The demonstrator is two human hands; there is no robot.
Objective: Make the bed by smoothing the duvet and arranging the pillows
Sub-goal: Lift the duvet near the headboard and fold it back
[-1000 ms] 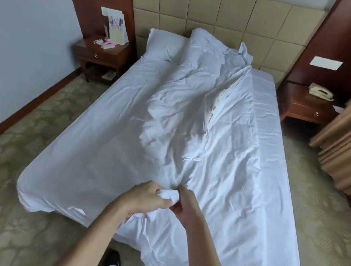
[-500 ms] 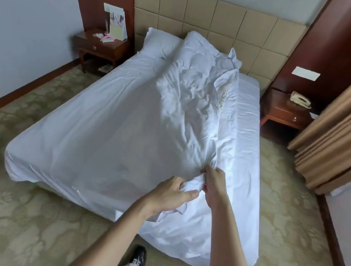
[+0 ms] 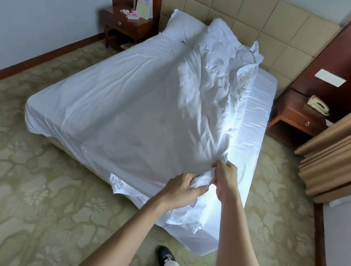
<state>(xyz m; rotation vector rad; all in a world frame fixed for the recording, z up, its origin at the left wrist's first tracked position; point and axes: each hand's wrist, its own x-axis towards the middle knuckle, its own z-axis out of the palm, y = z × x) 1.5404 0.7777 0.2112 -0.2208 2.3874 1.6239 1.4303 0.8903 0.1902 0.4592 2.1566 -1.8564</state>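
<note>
A white duvet [image 3: 151, 107] lies over the bed [image 3: 257, 125], flat on the left half and bunched in wrinkled folds toward the headboard on the right. At the foot of the bed my left hand [image 3: 182, 187] and my right hand [image 3: 225, 175] both grip a gathered bit of the duvet's edge, close together. One white pillow [image 3: 183, 26] rests at the head on the left. A second pillow shape sits under the crumpled duvet; I cannot tell its outline.
A wooden nightstand [image 3: 126, 25] with a card and small items stands left of the headboard. Another nightstand [image 3: 298, 117] with a phone [image 3: 318, 104] stands right. Tan curtains [image 3: 345, 142] hang at the right. Patterned carpet surrounds the bed; my shoe [image 3: 165, 256] is near the foot corner.
I have stepped to the right along the foot of the bed. Both hands kept their grip and carried the duvet edge rightward, and the left half of the duvet now lies flatter.
</note>
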